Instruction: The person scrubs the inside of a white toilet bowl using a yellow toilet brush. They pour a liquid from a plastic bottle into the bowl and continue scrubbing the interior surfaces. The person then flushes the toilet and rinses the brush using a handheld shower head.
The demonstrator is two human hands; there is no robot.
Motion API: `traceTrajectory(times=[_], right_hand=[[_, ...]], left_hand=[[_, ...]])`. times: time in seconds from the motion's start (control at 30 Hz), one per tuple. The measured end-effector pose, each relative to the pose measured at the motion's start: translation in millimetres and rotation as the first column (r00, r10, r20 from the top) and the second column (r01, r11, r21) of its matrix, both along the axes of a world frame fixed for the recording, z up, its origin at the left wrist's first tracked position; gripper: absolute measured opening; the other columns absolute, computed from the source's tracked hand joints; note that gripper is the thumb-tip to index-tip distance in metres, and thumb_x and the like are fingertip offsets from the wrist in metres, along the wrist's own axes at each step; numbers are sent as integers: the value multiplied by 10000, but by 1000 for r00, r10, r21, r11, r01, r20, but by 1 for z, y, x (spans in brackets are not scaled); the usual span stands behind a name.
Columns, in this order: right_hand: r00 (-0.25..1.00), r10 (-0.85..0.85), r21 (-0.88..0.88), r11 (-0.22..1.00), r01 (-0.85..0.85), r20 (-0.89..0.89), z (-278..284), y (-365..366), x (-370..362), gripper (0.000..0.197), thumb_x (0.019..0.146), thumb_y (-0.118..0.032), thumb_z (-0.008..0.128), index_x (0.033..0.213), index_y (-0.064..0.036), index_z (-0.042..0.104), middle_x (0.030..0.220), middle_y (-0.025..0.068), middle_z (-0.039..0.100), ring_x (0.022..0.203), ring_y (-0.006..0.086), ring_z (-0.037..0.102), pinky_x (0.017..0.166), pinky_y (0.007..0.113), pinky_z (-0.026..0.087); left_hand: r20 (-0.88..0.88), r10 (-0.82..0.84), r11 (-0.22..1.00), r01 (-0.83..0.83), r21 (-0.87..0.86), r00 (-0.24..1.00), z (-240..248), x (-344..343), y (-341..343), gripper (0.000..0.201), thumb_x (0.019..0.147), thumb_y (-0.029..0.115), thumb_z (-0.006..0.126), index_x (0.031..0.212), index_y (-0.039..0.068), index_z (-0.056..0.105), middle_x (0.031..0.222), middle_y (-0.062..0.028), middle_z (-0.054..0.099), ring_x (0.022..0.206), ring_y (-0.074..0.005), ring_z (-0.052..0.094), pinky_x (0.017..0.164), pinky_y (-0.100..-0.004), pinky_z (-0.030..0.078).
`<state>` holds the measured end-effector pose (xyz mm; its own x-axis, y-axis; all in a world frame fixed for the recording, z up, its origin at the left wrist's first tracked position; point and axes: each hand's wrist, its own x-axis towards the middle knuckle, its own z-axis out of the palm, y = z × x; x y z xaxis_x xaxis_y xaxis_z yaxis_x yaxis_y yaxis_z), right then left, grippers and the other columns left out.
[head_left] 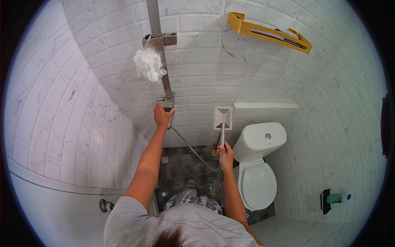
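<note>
My right hand (pixel 226 156) is closed around the handle of a handheld shower head (pixel 223 117). The shower head has a square silver-grey back and is held upright in front of the tiled wall. A grey metal hose (pixel 193 151) droops from the handle and curves back up toward the shower faucet (pixel 168 102). That faucet sits at the bottom of a metal rail (pixel 154 18), where my left hand (pixel 163 116) grips it with the thumb on its right side. A white bath puff (pixel 149 65) hangs from the rail's bracket (pixel 166 40).
To the right stands a white toilet (pixel 259 186), lid down, below a tiled ledge (pixel 265 106). Higher up is a yellow wall shelf (pixel 271 33). A green bottle (pixel 335 198) rests in a black holder. A door knob (pixel 106 205) is at lower left. The dark floor (pixel 177 164) looks wet.
</note>
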<state>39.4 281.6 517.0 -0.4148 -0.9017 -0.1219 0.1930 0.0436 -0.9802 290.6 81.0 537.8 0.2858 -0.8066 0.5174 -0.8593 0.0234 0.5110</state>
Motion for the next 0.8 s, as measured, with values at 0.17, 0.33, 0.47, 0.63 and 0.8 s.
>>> traceTrajectory(times=[0.17,0.33,0.47,0.63,0.8], right_hand=[[999,13,-37,999,-11,47,30,-3,-5,209,847,-114,499,1009,15,526,708,5,510,599,52,450,536,191,369],[978,9,-200,979,33,207,39,-6,-18,218,869,-145,476,1030,1,487,651,-7,428,536,58,391,487,196,331],[942,42,-311,948,68,334,51,-4,-28,256,895,-183,433,1081,-6,437,653,-1,391,524,66,358,477,205,326],[931,129,-357,934,2,341,82,-3,-19,292,904,-226,417,1107,-17,413,674,1,388,540,68,364,493,210,335],[970,238,-394,898,-198,55,92,-5,-3,320,899,-250,422,1110,-10,409,672,10,416,569,78,387,528,215,343]], left_hand=[[-168,-136,990,130,-46,976,-17,24,0,505,554,313,782,841,46,464,790,-71,491,701,-212,496,611,-335,417],[-267,-217,976,199,-93,939,-50,28,43,416,605,212,748,860,47,465,776,-58,462,670,-187,453,609,-316,407],[-414,-406,910,401,-103,815,-69,-19,130,378,651,133,676,961,56,474,867,-74,474,728,-206,440,694,-322,390],[-518,-624,689,725,-11,585,-55,-75,216,685,667,162,678,1251,56,338,1253,-138,404,1139,-278,390,943,-355,303],[-459,-628,695,718,34,629,-40,-94,253,759,694,188,673,1314,65,253,1285,-138,362,1177,-300,344,972,-388,269]])
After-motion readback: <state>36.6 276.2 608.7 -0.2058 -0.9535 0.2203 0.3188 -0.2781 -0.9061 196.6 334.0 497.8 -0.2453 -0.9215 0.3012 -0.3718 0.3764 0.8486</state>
